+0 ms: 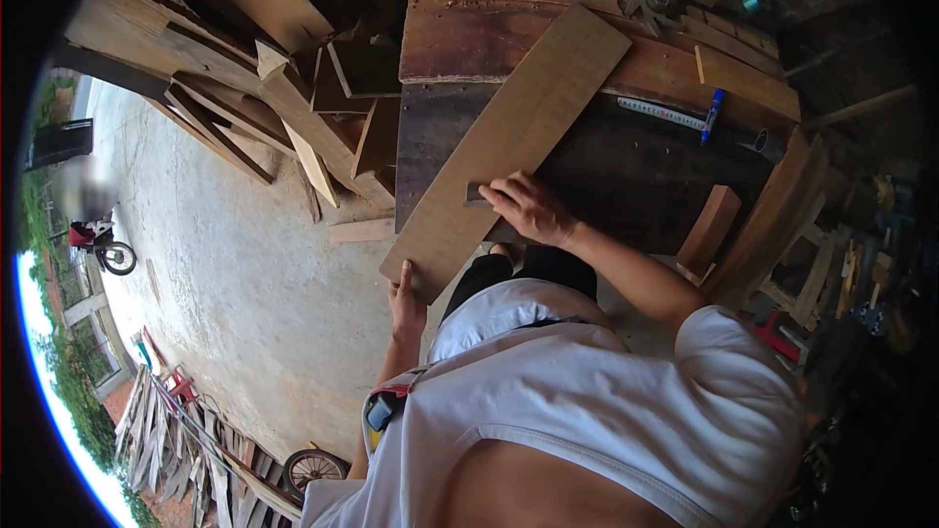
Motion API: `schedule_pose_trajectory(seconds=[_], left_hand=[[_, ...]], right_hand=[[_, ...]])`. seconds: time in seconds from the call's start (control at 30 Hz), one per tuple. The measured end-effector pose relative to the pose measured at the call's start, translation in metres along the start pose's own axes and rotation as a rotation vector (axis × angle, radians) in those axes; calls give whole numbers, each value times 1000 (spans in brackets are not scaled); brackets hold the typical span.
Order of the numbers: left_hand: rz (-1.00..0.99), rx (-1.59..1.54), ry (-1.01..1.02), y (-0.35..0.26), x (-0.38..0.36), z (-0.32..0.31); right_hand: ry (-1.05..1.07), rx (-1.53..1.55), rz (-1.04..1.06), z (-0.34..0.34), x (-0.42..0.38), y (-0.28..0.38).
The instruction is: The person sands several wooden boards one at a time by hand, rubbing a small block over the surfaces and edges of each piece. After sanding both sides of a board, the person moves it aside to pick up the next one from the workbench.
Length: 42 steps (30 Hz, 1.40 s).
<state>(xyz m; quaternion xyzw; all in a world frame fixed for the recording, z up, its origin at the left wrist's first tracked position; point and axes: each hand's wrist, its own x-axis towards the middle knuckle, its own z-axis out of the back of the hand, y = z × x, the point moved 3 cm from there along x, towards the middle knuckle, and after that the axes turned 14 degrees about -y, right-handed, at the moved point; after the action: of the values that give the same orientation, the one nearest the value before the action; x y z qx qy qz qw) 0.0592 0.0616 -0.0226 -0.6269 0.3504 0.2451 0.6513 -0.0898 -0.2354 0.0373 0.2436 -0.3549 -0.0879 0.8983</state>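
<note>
A long flat wooden board (518, 127) lies slantwise across the dark workbench (445, 122), its near end jutting past the bench edge. My left hand (407, 305) grips that near end, thumb on top and the other fingers hidden beneath. Over the middle of the board, my right hand (533, 210) is closed around a small dark flat piece (475, 195) that appears to rest on the wood. Its exact kind is hard to make out, since my fingers cover part of it.
On the bench's right side are a white ruler (660, 113), a blue marker (712, 115) and a reddish wood block (709, 230). Leaning planks (313, 127) crowd the left of the bench. A motorbike (108, 246) and a person stand farther off on the concrete floor (235, 303).
</note>
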Motion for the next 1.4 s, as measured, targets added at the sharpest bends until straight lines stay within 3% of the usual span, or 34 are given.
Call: schedule_pose_trajectory(seconds=[0.17,0.27,0.33,0.4,0.47,0.5,0.57,0.6,0.67,0.73,0.8,0.87,0.97,1.03,1.07,1.1,1.13,1.2,1.33,1.4], left_hand=[[20,0,4,-4,-5,-7],[-13,-8,1,0,0,-1],[-30,-19,2,1,8,3],[-44,19,8,7,11,3],[-16,-8,32,8,4,0],[-12,-20,64,5,7,-1],[-2,-55,58,6,14,-1],[22,-79,53,9,16,4],[42,-55,73,5,11,3],[63,-28,112,5,13,-2],[172,-238,51,5,17,-1],[182,-274,74,-1,10,-4],[201,-322,105,-3,6,-8],[199,-319,123,-8,-2,-8],[274,-316,108,-13,-11,-11],[346,-311,92,-18,-15,-14],[336,-309,96,-14,-5,-10],[265,-324,228,-4,9,-5],[300,-316,166,-5,7,-6],[290,-326,174,-3,11,-5]], right_hand=[[-486,-614,-311,102,48,-190],[-530,-774,-432,98,46,-198],[-545,-630,-415,59,29,-123],[-359,-361,-381,19,6,-31],[-101,-158,-214,-20,-24,44],[-101,-156,-207,-22,-28,50],[-1,20,-4,-31,-33,61],[18,-50,-75,-19,-22,39],[-207,-312,-278,23,7,-23],[-488,-579,-347,55,18,-99],[-497,-681,-402,63,26,-120],[-507,-591,-408,35,23,-79],[-264,-254,-296,-36,-6,46],[-27,-17,-70,-80,-39,113],[42,51,98,-86,-45,138],[71,92,129,-89,-43,136],[102,136,159,-88,-40,133],[42,32,23,-71,-19,84],[-438,-415,-268,4,33,-61],[-574,-634,-377,16,40,-98]])
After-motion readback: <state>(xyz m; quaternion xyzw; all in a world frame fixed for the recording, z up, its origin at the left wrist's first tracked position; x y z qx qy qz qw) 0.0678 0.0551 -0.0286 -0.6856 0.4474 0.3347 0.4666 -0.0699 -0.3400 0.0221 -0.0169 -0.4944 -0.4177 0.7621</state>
